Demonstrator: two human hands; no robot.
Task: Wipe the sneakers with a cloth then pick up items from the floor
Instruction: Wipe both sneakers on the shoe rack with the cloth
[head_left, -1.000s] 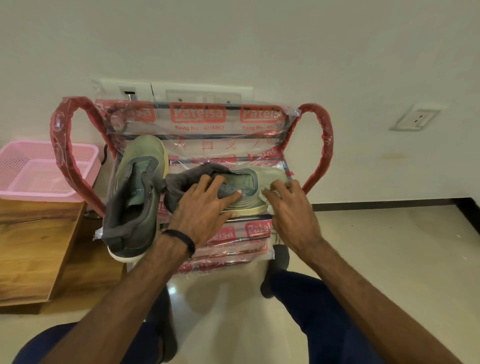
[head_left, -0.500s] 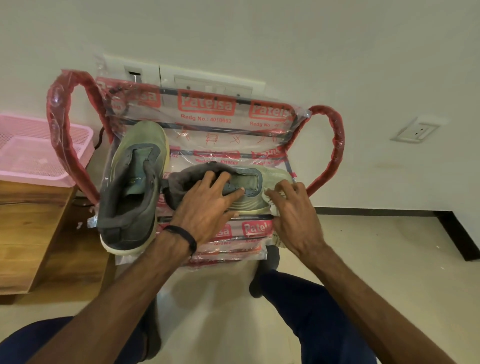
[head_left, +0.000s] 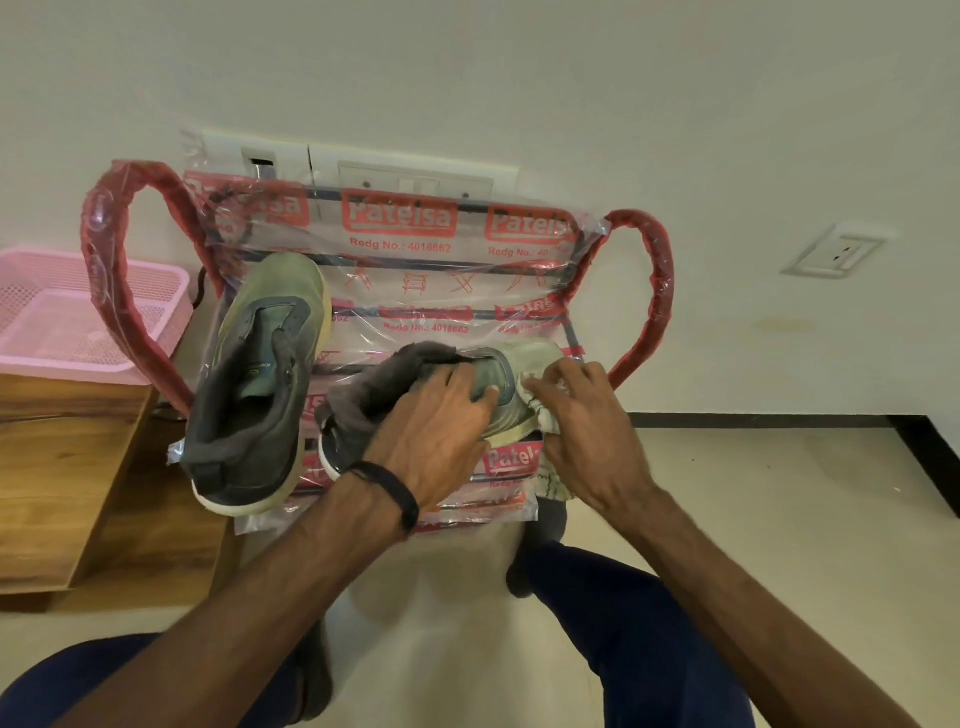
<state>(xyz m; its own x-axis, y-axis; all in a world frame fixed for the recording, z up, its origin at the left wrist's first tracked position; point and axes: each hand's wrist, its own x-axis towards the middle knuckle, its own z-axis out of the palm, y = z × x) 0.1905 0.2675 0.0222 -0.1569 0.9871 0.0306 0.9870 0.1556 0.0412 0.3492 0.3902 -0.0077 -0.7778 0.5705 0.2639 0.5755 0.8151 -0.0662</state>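
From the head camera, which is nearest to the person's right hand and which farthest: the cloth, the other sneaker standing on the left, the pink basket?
Measured from the right hand:
1. The cloth, held in that hand against the toe of the sneaker being wiped.
2. The other sneaker, standing at the left end of the plastic-wrapped rack.
3. The pink basket, far left on the wooden stand.

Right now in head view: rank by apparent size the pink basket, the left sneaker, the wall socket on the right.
1. left sneaker
2. pink basket, partly cut off at the frame edge, so its rank is unsure
3. wall socket
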